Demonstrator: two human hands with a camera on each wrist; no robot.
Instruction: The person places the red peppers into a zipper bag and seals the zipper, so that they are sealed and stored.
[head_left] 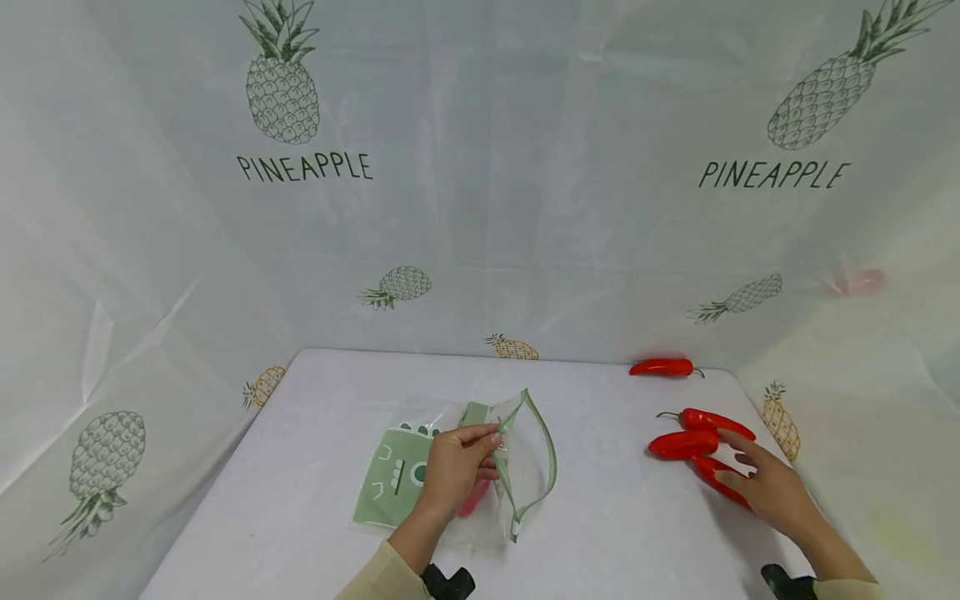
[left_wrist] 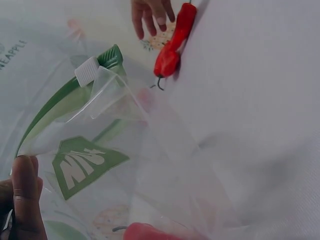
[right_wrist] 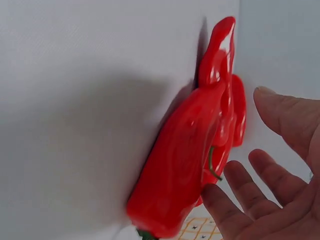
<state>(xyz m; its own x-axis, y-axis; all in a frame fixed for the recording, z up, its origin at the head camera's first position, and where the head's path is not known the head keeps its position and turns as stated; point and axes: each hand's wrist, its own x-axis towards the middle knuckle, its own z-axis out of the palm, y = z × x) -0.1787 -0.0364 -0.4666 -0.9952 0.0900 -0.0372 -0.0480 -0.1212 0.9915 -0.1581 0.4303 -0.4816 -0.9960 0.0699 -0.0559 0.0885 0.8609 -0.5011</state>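
My left hand (head_left: 453, 467) pinches the edge of a clear zip bag with a green cartoon print (head_left: 393, 479). The bag's green-edged mouth (head_left: 553, 458) gapes toward the right. Inside it lies a red chili pepper (head_left: 474, 498), seen through the plastic. A white slider (left_wrist: 87, 71) sits on the green zip in the left wrist view. My right hand (head_left: 776, 492) hovers at a cluster of red peppers, its fingers (right_wrist: 242, 185) spread. The nearest large pepper (right_wrist: 175, 160) is by a fingertip; whether they touch I cannot tell. Another pepper (head_left: 682, 445) lies in the cluster.
One more red pepper (head_left: 663, 367) lies near the table's back edge. The white table (head_left: 600, 517) meets a hanging curtain (head_left: 525, 208) with pineapple prints at the back and sides.
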